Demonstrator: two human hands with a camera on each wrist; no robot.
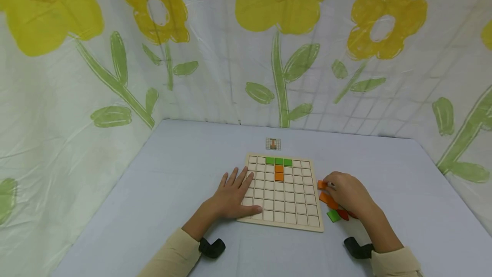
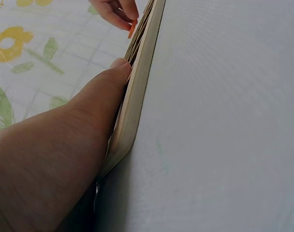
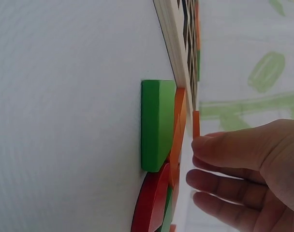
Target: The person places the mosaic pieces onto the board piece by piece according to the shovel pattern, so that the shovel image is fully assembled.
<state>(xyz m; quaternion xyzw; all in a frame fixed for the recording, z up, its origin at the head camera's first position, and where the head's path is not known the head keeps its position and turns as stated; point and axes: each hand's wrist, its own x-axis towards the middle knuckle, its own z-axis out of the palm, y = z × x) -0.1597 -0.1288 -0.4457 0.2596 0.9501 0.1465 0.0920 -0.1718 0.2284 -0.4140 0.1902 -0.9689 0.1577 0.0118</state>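
Note:
A wooden grid board (image 1: 269, 193) lies on the table, with three green tiles (image 1: 279, 161) in its top row and two orange tiles (image 1: 279, 176) below the middle one. My left hand (image 1: 230, 198) rests flat on the board's left side, fingers spread and thumb along the lower edge. Beside the board's right edge, my right hand (image 1: 346, 191) pinches an orange tile (image 3: 196, 123) between thumb and fingers. Under and near that hand lies a small pile: a green block (image 3: 157, 125), a red piece (image 3: 152, 198) and more orange pieces (image 1: 326, 198).
A small pattern card (image 1: 273, 143) lies just beyond the board's far edge. Black wrist straps (image 1: 212, 248) show at both forearms. A white curtain (image 1: 215, 76) with painted yellow flowers hangs behind the white table (image 1: 184, 157).

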